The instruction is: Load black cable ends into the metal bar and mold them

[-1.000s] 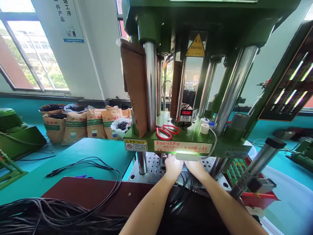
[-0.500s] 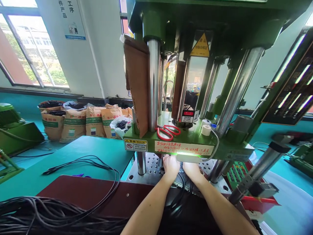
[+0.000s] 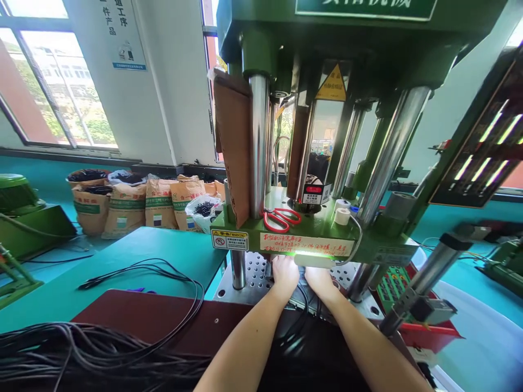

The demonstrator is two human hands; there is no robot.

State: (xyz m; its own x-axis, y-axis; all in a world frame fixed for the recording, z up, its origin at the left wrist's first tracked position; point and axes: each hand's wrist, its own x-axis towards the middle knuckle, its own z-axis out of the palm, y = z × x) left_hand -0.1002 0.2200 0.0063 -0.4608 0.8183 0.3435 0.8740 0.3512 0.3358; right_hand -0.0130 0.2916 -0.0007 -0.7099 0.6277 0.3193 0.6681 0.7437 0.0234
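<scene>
Both my hands reach under the green plate of a press, over its perforated metal bed. The back of my left hand shows to the left of centre; its fingers disappear beneath the plate. Close beside it on the right is my right hand, with its fingers hidden behind a white lamp on the plate's front edge. Black cables run down between my wrists towards me. What my fingers touch or hold cannot be seen.
Red-handled scissors lie on the press plate near a cardboard sheet. A heap of black cables covers the lower left. More cables lie on the green table. A red bin stands right.
The view has shifted slightly, showing more of the press top. My hands stay at nearly the same spot under the plate.
</scene>
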